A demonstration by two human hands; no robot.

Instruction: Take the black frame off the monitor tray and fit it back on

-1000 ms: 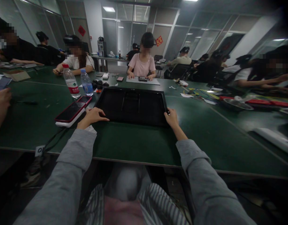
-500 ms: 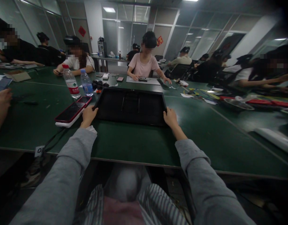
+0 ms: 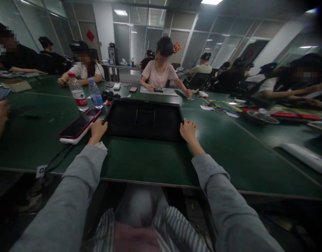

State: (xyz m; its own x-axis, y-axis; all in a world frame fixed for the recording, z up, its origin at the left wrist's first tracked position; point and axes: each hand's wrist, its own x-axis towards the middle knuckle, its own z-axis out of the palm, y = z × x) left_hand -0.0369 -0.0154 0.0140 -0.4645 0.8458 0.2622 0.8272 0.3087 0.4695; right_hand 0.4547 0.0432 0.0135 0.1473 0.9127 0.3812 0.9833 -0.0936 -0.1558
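A black rectangular panel (image 3: 119, 120) with a raised rim lies on the green table in front of me. Two thin, shiny bars and a darker block show in its middle; its exact kind is unclear. My left hand (image 3: 98, 131) grips the panel's left edge, thumb over the rim. At the right edge, my right hand (image 3: 189, 131) holds on with the thumb inside the rim and the fingers bent outside it. Close to my left hand, a phone in a red case (image 3: 78, 125) rests on a white block (image 3: 77, 139) with a dark cable.
Two plastic bottles, one red-capped (image 3: 79, 96) and one blue-capped (image 3: 96, 96), stand behind the phone. Across the table (image 3: 150, 164) sits a person in pink (image 3: 159, 73). A white power strip (image 3: 305, 157) and a metal bowl (image 3: 263, 118) are to the right.
The fingers of my right hand have loosened and shifted outward a little at the right edge, while the thumb stays on the rim. The view has shifted slightly; the panel looks unmoved on the table.
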